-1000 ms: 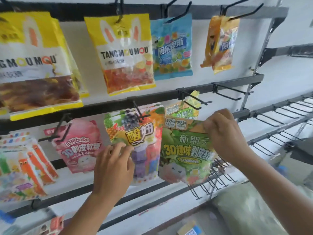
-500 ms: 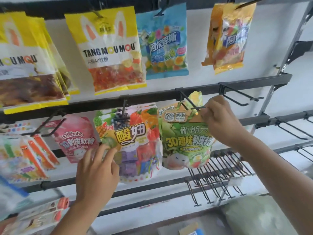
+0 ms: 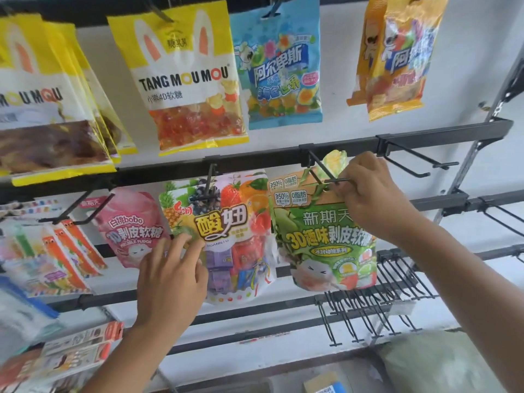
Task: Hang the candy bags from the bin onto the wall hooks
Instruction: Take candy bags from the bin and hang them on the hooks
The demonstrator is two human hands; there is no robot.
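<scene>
The right hand (image 3: 371, 199) is pinching the green candy bag (image 3: 326, 239) in a closed grip at its hook (image 3: 323, 171), while the left hand (image 3: 173, 276), grip open, is resting flat on the fruit bag (image 3: 232, 222) beside it.

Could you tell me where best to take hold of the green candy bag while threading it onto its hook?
Probably the flat top header of the green candy bag, coming from its right side, as the right hand does. The hang hole sits up there beside the hook, and the pouch bulges below.
</scene>
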